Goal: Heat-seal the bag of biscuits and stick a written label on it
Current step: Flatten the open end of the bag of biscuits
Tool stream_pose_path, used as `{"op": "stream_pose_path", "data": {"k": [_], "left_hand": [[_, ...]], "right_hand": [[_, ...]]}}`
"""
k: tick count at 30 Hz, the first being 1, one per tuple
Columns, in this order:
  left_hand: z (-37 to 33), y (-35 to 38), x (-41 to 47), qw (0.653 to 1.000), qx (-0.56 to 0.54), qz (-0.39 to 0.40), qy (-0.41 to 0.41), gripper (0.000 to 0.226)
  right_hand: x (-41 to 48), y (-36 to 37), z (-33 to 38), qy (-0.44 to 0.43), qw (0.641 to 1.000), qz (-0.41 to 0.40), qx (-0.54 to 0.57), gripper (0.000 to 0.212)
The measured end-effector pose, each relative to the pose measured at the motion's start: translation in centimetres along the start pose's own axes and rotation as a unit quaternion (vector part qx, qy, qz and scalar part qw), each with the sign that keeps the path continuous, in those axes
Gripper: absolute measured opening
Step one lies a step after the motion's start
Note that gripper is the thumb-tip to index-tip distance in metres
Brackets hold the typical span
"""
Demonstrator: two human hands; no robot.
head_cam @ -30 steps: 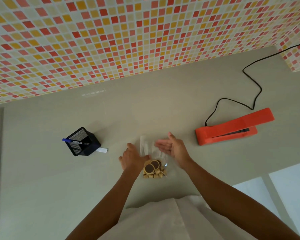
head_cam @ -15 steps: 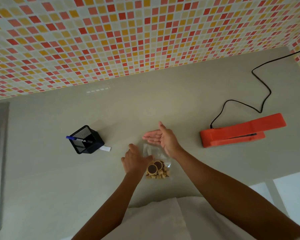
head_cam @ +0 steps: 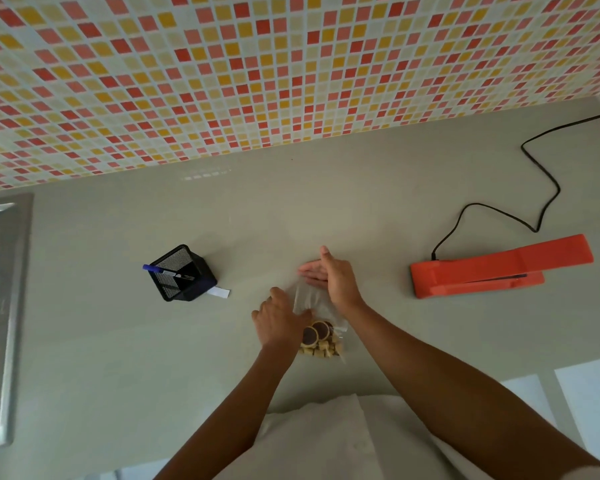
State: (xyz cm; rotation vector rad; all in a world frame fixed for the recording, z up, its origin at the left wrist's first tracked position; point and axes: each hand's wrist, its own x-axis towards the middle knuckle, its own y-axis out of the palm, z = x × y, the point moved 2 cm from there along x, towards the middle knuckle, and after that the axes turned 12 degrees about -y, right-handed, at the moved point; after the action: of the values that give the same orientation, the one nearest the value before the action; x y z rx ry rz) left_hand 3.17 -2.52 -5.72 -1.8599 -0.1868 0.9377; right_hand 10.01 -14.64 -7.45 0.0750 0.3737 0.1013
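From the head camera, your left hand (head_cam: 280, 322) rests flat and open on the clear bag of biscuits (head_cam: 321, 336), pinning it to the grey bench (head_cam: 326, 209). Your right hand (head_cam: 333, 277) lies open, fingers straight, across the bag's empty top. The orange heat sealer (head_cam: 499, 268) sits well to the right; the mesh pen holder (head_cam: 182, 273) and white label (head_cam: 220, 292) lie left.

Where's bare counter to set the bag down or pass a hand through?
Free: the wide strip between the tiled wall and the hands; the gap between the bag of biscuits and the orange sealer; the near-left counter. Crowded: pen holder with the label beside it, and the cord behind the sealer.
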Motion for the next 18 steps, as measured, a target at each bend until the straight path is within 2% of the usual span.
{"op": "stream_pose_path", "data": {"k": [5, 9, 14, 16, 18], "left_hand": [[-0.2, 0.0, -0.2, 0.999, 0.000, 0.002, 0.032, 0.046], [-0.5, 0.0, -0.2, 0.998, -0.040, 0.031, 0.027, 0.047], [-0.6, -0.1, -0.1, 0.996, -0.070, 0.051, -0.001, 0.053], [-0.6, -0.3, 0.0, 0.997, -0.054, 0.045, 0.002, 0.052], [-0.6, -0.5, 0.2, 0.997, -0.063, 0.055, 0.005, 0.047]], "right_hand": [[-1.1, -2.8, 0.1, -0.100, 0.984, -0.135, -0.057, 0.049], [-3.5, -5.7, 0.1, -0.087, 0.957, -0.230, -0.153, 0.032], [-7.4, -6.7, -1.9, 0.024, 0.937, -0.193, -0.289, 0.012], [-8.4, -6.6, -2.5, 0.039, 0.936, -0.176, -0.301, 0.003], [-8.6, -6.4, -2.7, 0.061, 0.947, -0.170, -0.265, 0.011]]}}
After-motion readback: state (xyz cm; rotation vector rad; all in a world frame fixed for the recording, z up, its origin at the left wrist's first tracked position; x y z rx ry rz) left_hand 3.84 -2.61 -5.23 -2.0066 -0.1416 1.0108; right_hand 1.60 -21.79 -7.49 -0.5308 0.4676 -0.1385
